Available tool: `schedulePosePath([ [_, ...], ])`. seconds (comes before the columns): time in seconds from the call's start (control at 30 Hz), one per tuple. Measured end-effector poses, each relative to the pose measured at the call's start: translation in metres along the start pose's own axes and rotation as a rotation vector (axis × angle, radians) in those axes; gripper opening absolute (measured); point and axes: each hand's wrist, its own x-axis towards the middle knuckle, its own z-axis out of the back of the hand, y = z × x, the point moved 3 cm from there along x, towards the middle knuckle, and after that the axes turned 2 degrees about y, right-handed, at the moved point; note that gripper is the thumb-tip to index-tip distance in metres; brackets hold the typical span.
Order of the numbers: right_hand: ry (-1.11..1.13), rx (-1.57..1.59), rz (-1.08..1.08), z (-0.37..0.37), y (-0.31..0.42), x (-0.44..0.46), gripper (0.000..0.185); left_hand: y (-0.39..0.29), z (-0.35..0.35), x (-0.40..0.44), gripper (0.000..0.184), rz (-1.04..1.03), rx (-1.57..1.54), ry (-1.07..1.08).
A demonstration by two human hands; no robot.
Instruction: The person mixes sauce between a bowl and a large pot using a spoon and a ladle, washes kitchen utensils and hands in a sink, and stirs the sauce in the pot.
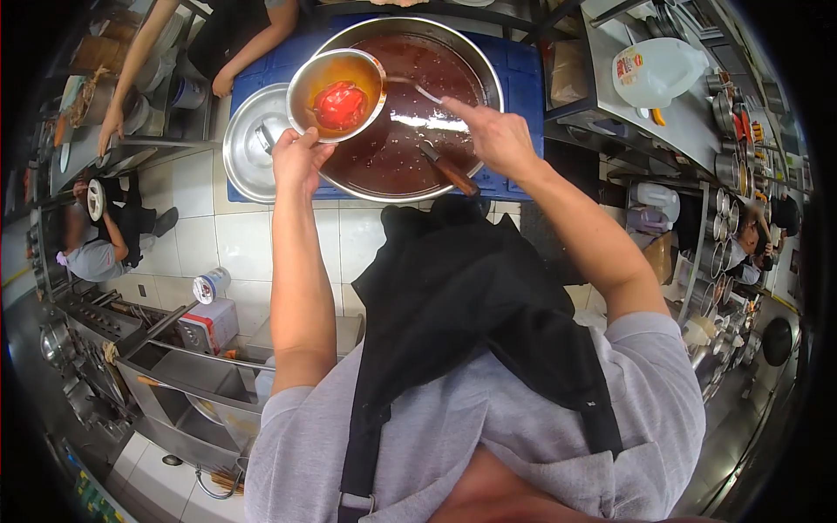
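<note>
Head view, looking down on a blue work surface (pixel 523 91) set above a floor of white tile (pixel 248 248). Carries a wide steel pot (pixel 500 91) on that blue top, filled with dark red-brown liquid (pixel 379 166), and just left of it, a round steel lid (pixel 244 161). Holding, in the left hand (pixel 301 161), a small steel bowl (pixel 302 91) above the left part of the pot, pinched at the near rim with thumb uppermost. Inside the bowl, a glossy red mass (pixel 340 105) amid orange smears. Gripping, in the right hand (pixel 501 139), a thin metal utensil (pixel 423 87), closed firmly about its handle over the pot; cannot tell the utensil's head, lost near the bowl's rim. Leaning on the near pot rim, a wooden-handled utensil (pixel 455 177), dipped in the liquid.

Beyond the top left corner, another person's forearm (pixel 261 48), bent beside the blue surface. Farther left, a person in grey and black (pixel 100 257) with a white round object. To the right, a steel counter (pixel 602 61) bearing a translucent plastic jug (pixel 658 74). At lower left, steel basins (pixel 209 370), near a white tub (pixel 209 286).
</note>
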Motion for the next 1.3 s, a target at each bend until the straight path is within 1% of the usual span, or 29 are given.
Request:
schedulePosePath([
  [0.03, 0.081, 0.007, -0.012, 0.003, 0.007, -0.002, 0.057, -0.002, -0.001, -0.001, 0.015, 0.000, 0.001, 0.000],
  [0.2, 0.035, 0.020, -0.041, -0.006, 0.001, -0.001, 0.056, 0.000, -0.007, -0.002, 0.017, 0.011, 0.010, 0.012],
  [0.27, 0.033, 0.011, 0.020, -0.004, 0.008, 0.004, 0.053, 0.000, -0.006, -0.004, 0.017, -0.014, 0.037, 0.003],
  [0.3, 0.104, 0.015, 0.052, -0.004, 0.016, 0.005, 0.049, 0.000, -0.007, -0.004, 0.018, -0.035, 0.061, -0.001],
  [0.33, 0.103, 0.014, 0.046, -0.004, 0.018, 0.011, 0.049, 0.000, -0.009, -0.004, 0.018, -0.033, 0.063, 0.004],
  [0.4, 0.194, -0.103, 0.066, -0.010, 0.023, 0.029, 0.046, -0.003, -0.013, -0.003, 0.019, -0.072, 0.176, 0.019],
  [0.43, 0.305, -0.138, 0.018, -0.007, 0.026, 0.043, 0.046, -0.005, -0.017, -0.004, 0.019, -0.078, 0.216, 0.005],
  [0.47, 0.301, -0.137, 0.018, 0.000, 0.035, 0.052, 0.046, -0.007, -0.020, -0.007, 0.019, -0.081, 0.218, 0.004],
  [0.53, 0.411, -0.119, 0.023, 0.006, 0.046, 0.062, 0.048, -0.012, -0.027, -0.011, 0.019, -0.137, 0.312, -0.005],
  [0.6, 0.406, -0.077, 0.055, 0.001, 0.045, 0.062, 0.050, -0.015, -0.031, -0.012, 0.019, -0.172, 0.362, -0.008],
  [0.67, 0.484, -0.089, 0.010, -0.001, 0.042, 0.062, 0.050, -0.015, -0.030, -0.013, 0.019, -0.203, 0.410, -0.018],
  [0.8, 0.367, -0.136, -0.030, -0.009, 0.016, 0.084, 0.050, -0.008, -0.027, -0.013, 0.019, -0.234, 0.557, 0.006],
  [0.83, 0.274, -0.152, 0.007, -0.011, 0.014, 0.088, 0.050, -0.008, -0.028, -0.013, 0.018, -0.236, 0.609, 0.006],
  [0.97, 0.205, -0.179, 0.032, -0.012, 0.023, 0.082, 0.051, -0.011, -0.030, -0.013, 0.017, -0.219, 0.530, 0.034],
  [1.07, 0.201, -0.121, -0.015, -0.028, 0.013, 0.066, 0.050, -0.018, -0.029, -0.008, 0.016, -0.212, 0.498, 0.046],
  [1.13, 0.217, -0.078, -0.043, -0.026, 0.019, 0.054, 0.053, -0.022, -0.032, -0.009, 0.015, -0.190, 0.424, 0.047],
  [1.23, 0.359, -0.026, -0.079, -0.022, 0.033, 0.039, 0.056, -0.017, -0.034, -0.007, 0.015, -0.200, 0.387, 0.036],
  [1.3, 0.344, -0.034, -0.077, -0.015, 0.030, 0.045, 0.056, -0.015, -0.034, -0.009, 0.016, -0.163, 0.341, 0.040],
])
